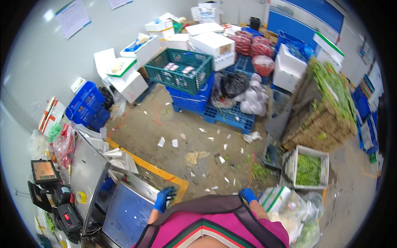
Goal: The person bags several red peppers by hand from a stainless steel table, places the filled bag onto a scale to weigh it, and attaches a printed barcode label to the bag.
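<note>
Close under the camera, a magenta apron with striped trim fills the lower edge, and both hands wear blue gloves. Left hand rests on the right edge of the steel scale platform, fingers curled over the rim and holding nothing loose. Right hand hangs beside a white box with green trim; whether its grip is closed I cannot tell. To steady the platform well, I judge the left fingers should keep flat pressure on the rim and not pull it sideways. On the floor, a white crate of green vegetables stands at the right, a green crate sits on blue crates in the middle, white foam boxes pile behind, and red net bags lie further back. Two paper sheets hang on the wall.
</note>
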Available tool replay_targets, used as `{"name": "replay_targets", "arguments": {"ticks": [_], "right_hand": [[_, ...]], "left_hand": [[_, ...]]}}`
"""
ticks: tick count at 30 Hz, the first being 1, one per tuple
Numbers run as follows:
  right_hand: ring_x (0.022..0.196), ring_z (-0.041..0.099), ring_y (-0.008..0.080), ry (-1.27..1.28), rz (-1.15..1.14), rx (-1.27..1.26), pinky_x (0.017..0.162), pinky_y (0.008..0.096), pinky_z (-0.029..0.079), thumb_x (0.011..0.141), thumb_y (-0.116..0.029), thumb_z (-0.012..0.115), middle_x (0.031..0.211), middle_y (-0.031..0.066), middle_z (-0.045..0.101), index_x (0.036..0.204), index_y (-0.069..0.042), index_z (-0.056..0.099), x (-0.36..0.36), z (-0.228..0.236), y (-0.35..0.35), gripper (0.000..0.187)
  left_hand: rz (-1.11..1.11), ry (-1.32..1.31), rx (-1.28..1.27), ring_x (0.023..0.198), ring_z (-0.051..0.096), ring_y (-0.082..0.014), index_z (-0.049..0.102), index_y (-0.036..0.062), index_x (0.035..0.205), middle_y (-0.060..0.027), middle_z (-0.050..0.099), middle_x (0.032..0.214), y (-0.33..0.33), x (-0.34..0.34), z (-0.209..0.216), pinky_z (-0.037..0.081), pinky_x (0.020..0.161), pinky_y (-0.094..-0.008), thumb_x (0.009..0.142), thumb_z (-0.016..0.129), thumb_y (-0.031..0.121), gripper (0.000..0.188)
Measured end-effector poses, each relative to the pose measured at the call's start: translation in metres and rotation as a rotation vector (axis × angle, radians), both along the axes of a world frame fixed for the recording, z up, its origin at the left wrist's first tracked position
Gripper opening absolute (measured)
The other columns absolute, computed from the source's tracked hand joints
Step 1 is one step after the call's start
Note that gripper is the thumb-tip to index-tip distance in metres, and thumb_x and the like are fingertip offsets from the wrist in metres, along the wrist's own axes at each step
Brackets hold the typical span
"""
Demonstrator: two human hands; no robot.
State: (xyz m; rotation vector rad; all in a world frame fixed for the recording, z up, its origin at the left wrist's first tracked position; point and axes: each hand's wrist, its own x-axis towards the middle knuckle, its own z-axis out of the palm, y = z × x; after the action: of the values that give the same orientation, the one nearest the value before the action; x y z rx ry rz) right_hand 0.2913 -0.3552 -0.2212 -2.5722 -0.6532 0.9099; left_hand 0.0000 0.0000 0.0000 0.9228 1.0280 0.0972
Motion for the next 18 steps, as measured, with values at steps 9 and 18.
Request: {"name": "replay_targets", "arguments": {"ticks": [9, 18], "right_hand": [[0.081, 0.058, 0.0303, -0.097, 0.495, -0.116, 0.072, 0.0391, 0.045, 0.076, -0.037, 0.046, 0.087, 0.0126, 0.061, 0.088, -0.009, 0.063, 0.214, 0.118, 0.328, 0.034], [0.073, 0.057, 0.0140, 0.468, 0.267, 0.374, 0.070, 0.0285, 0.046, 0.077, -0.029, 0.057, 0.087, 0.0066, 0.063, 0.100, -0.003, 0.059, 0.273, 0.113, 0.351, 0.034]], "left_hand": [[-0.369, 0.453, 0.541, 0.080, 0.056, -0.0174, 0.059, 0.0031, 0.097, -0.0095, 0.061, 0.086, 0.108, -0.045, -0.151, 0.045, 0.071, -0.0277, 0.077, 0.051, 0.014, 0.024], [0.423, 0.088, 0.051, 0.078, 0.057, -0.0166, 0.055, 0.0071, 0.100, -0.0051, 0.059, 0.093, 0.377, 0.233, -0.070, 0.043, 0.066, -0.0267, 0.078, 0.051, 0.023, 0.028]]}}
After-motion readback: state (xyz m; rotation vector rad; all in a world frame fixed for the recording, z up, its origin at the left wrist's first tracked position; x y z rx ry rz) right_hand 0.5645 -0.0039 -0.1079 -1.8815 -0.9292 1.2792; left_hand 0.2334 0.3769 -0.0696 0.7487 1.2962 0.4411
